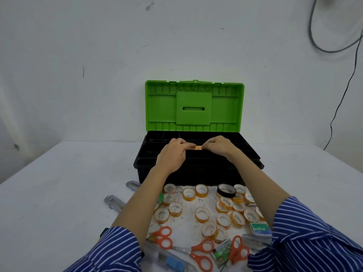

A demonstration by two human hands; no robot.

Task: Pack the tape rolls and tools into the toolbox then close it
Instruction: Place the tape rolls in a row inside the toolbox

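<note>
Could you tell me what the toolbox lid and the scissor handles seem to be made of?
The toolbox lid looks like moulded plastic: uniform bright green, matte, with ribbing. The scissor handles also look plastic: solid orange with smooth rounded loops, though the finish is hard to judge.

A plain workroom: a bare white wall (98,55) (scuffed, with loose cables (334,50) hanging at right) behind a white counter (59,183) holding a toolbox (196,173).

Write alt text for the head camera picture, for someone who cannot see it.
Two hands, left hand and right hand, hold tape rolls over an open toolbox with its green lid up. More rolls and scissors lie on the table in front.
</note>
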